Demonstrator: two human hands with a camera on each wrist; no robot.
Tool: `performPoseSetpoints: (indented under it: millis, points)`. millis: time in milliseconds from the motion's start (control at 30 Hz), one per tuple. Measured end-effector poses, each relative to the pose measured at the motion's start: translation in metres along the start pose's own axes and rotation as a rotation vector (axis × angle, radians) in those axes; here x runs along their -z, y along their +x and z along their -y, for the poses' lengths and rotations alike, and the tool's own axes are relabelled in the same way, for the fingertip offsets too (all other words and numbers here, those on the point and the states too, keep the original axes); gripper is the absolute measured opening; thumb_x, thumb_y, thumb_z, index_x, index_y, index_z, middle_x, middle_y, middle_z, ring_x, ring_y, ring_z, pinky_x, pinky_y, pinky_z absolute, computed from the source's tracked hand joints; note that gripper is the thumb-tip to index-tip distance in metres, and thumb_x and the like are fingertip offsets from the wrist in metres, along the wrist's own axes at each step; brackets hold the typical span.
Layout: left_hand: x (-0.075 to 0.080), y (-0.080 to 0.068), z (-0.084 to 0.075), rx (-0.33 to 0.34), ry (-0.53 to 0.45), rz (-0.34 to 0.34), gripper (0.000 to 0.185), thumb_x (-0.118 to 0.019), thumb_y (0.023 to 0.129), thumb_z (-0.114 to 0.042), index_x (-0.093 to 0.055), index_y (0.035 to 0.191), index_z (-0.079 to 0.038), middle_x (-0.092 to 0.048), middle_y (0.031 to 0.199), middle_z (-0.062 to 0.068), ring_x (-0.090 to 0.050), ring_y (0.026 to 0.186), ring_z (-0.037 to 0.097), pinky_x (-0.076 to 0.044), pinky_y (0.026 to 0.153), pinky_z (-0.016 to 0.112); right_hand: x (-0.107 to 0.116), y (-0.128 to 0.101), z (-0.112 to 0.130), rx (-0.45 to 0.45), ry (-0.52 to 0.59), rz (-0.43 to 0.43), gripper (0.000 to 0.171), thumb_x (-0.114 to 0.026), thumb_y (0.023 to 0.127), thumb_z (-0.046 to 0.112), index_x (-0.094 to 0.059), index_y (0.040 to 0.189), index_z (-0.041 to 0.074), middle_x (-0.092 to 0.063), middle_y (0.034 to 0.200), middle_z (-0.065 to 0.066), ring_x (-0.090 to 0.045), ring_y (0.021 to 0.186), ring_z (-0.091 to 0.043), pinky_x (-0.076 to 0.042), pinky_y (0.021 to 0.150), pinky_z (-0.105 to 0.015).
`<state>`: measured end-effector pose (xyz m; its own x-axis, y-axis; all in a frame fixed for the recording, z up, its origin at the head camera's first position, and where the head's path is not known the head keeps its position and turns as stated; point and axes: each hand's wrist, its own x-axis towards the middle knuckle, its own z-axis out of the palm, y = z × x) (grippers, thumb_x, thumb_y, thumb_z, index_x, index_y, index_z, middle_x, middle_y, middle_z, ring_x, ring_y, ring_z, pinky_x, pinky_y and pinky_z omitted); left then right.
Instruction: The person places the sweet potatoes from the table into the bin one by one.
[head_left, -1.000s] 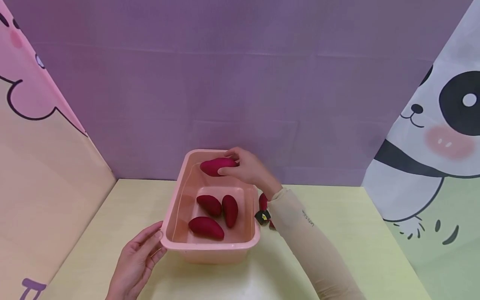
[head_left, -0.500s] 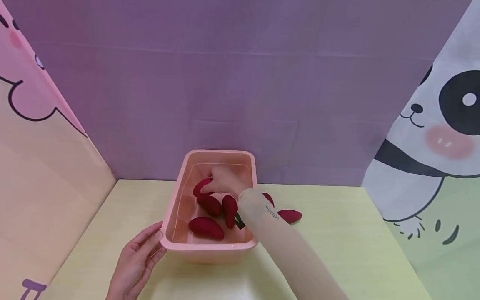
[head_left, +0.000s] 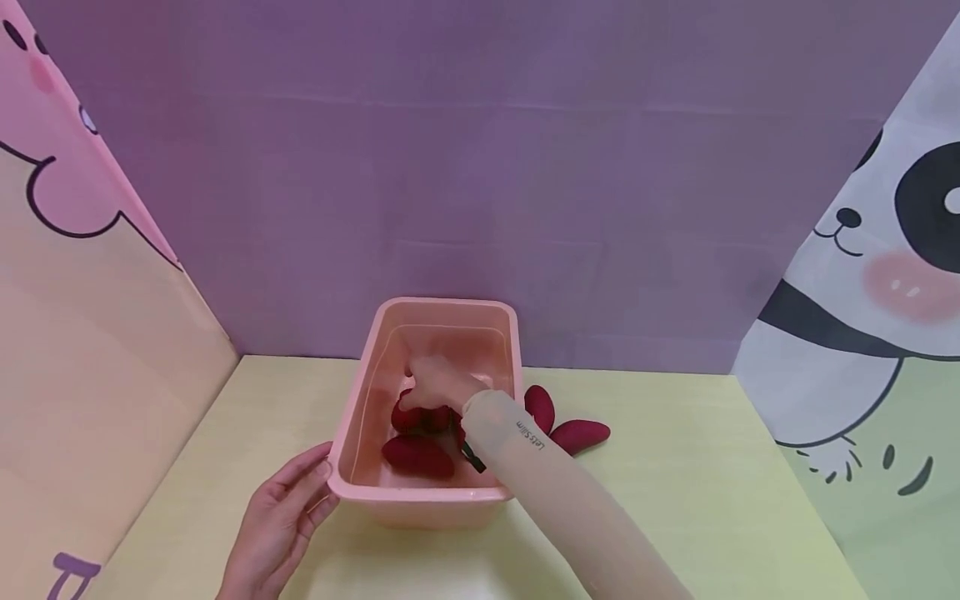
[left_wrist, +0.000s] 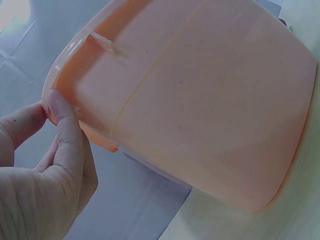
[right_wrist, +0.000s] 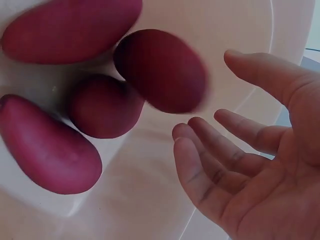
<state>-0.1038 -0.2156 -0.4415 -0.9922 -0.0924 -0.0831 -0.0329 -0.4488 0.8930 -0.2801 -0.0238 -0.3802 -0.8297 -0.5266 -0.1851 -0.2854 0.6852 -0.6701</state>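
A pink plastic basin [head_left: 420, 494] stands on the table with several dark red sweet potatoes inside. My left hand [head_left: 277, 521] pinches its near left corner at the rim, thumb against the edge in the left wrist view. Inside the basin, my right hand [head_left: 438, 387] is over the far part, fingers spread and holding nothing. In the right wrist view, a slightly blurred sweet potato [right_wrist: 165, 72] lies just off the fingertips, apart from them, against another sweet potato [right_wrist: 105, 107]. One more sweet potato [head_left: 418, 457] lies near the front of the basin; the right forearm partly covers others.
Right of the basin, two sweet potatoes, one upright-lying [head_left: 539, 407] and one slanting [head_left: 581, 435], lie on the pale yellow table [head_left: 675, 483]. A purple backdrop [head_left: 480, 183] rises behind the basin. Printed panels, including a panda [head_left: 847, 333], flank both sides.
My right hand has carried a sweet potato from above the far rim down into the basin and let it go. My left hand has stayed on the rim.
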Motion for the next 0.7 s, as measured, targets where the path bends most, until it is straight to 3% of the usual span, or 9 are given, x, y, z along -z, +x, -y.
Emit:
performPoseSetpoints:
  millis: [133,333,567,700]
  points:
    - [-0.001,0.001,0.0,-0.011,-0.007,0.01,0.025,-0.059,0.102,-0.006,-0.072,0.122,-0.013,-0.069,0.115,0.002,-0.068,0.094,0.013,-0.058,0.083,0.027,0.002,-0.002,0.0,-0.002,0.01,-0.017,0.042,-0.085,0.078,0.014,-0.06,0.111,0.021,-0.063,0.09,0.004,-0.06,0.085,-0.014,-0.058,0.074,-0.026]
    - [-0.001,0.001,0.001,-0.014,-0.016,0.011,0.026,-0.058,0.102,-0.004,-0.073,0.12,-0.013,-0.069,0.111,0.003,-0.068,0.093,0.014,-0.059,0.081,0.027,0.004,0.003,0.0,0.054,-0.07,-0.041,0.038,-0.08,0.083,0.016,-0.059,0.114,0.014,-0.06,0.088,0.001,-0.059,0.083,-0.015,-0.057,0.069,-0.024]
    - [-0.001,0.002,0.001,-0.005,-0.005,-0.007,0.025,-0.059,0.102,-0.005,-0.073,0.12,-0.014,-0.069,0.113,0.003,-0.068,0.093,0.014,-0.059,0.082,0.027,0.018,0.004,0.003,0.12,-0.026,-0.065,0.018,-0.071,0.087,0.019,-0.067,0.102,0.009,-0.064,0.081,-0.005,-0.061,0.08,-0.019,-0.056,0.068,-0.025]
    - [0.0,0.002,0.0,-0.006,-0.009,-0.001,0.025,-0.059,0.102,-0.006,-0.073,0.121,-0.013,-0.07,0.113,0.003,-0.068,0.094,0.014,-0.058,0.082,0.027,0.03,-0.001,0.012,0.165,0.071,-0.076,0.03,-0.069,0.091,0.014,-0.064,0.119,0.004,-0.066,0.103,-0.005,-0.058,0.091,-0.014,-0.055,0.08,-0.024]
